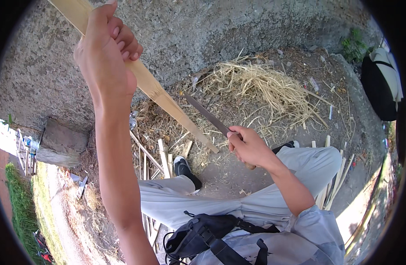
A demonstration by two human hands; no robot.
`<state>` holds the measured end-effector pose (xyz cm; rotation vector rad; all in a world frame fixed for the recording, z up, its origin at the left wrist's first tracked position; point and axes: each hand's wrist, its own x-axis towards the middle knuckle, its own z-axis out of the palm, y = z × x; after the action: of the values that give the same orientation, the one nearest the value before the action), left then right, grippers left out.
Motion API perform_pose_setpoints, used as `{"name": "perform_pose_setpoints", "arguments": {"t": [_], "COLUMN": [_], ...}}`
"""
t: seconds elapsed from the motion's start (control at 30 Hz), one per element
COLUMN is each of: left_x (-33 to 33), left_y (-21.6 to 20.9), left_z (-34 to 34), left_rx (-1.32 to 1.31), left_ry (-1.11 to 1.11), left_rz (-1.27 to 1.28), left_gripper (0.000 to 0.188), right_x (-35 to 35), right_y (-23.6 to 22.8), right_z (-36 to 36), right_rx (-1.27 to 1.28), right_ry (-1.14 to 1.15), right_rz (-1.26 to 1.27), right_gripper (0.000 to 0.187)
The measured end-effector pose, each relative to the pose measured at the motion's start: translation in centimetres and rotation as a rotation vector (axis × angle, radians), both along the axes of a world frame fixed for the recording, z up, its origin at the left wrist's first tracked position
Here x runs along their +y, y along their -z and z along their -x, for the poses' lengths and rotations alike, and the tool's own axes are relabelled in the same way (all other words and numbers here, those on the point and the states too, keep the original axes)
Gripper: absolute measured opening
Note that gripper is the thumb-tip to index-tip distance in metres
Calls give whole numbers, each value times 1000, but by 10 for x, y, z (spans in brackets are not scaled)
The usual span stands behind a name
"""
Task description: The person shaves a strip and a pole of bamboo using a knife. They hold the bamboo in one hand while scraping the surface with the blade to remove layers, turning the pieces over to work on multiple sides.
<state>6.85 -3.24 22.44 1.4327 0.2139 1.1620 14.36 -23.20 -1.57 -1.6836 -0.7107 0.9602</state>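
My left hand (108, 48) is raised at the upper left, its fingers wrapped round a long pale bamboo strip (156, 93). The strip slants down to the right, and its lower end tapers toward the ground in front of my knees; its upper end runs out of view. In my right hand (249, 145) is a knife (207, 114) with a long dark blade, gripped by its wooden handle. The blade points up and to the left, beside the strip's lower part, with a gap between them.
A heap of thin shavings (269, 88) lies by the rough wall (189, 35). Cut strips (164, 159) lie near my shoe (185, 171), more strips (337, 181) beside my right leg. A stone block (64, 141) stands left, a black-and-white bag (381, 84) far right. A black pouch (203, 234) sits at my waist.
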Motion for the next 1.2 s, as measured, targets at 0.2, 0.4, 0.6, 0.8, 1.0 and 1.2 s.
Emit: {"name": "perform_pose_setpoints", "arguments": {"t": [0.2,0.4,0.6,0.8,1.0,1.2], "left_x": [-18,-44,-59,-65,-71,-72], "left_y": [9,-1,-6,-5,6,4], "left_z": [-13,-25,-30,-35,-34,-32], "left_rx": [-69,-15,59,61,-45,-42], "left_ry": [-54,-128,-169,-220,-229,-246], "left_rz": [-45,-7,-45,-60,-200,-148], "left_gripper": [42,30,32,32,32,29], "right_x": [8,13,13,9,16,17], "right_y": [-64,-95,-131,-141,-110,-106], "right_z": [16,20,-4,-11,10,7], "right_rx": [99,129,74,73,-156,-30], "right_ry": [-42,-54,-73,245,-71,-94], "right_rz": [-203,-259,-167,-651,-120,-147], "right_gripper": [35,35,35,35,37,37]}}
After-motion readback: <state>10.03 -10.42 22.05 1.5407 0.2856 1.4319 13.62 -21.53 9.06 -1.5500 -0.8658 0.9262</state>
